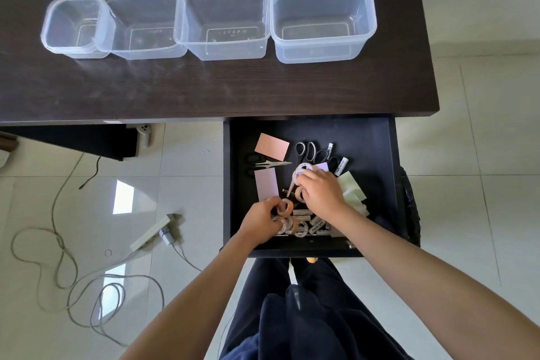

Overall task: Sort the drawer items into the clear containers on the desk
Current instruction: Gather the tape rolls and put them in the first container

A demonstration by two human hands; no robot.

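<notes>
gathering tape rolls, we have both hands down in the open drawer (pixel 391 184). our left hand (pixel 261 218) curls round a roll (pixel 285 206) near the front pile of rolls (pixel 293 225). our right hand (pixel 320 188) closes on a roll (pixel 301 170), with another tucked under the palm; how many it truly holds we cannot tell. we judge it best to lift only rolls, firmly pinched, and keep them from snagging the scissors (pixel 305 152) or the thin tool lying beneath. markers (pixel 342 166), paper cards (pixel 271 147) and sticky notes (pixel 352 188) crowd close, so a clean upward pull matters. the 4 tubs (pixel 323 22) on the desk (pixel 204 88) stand unfilled, well apart from the drawer. cables (pixel 73 286) and a power strip (pixel 152 232) lie on the floor.
</notes>
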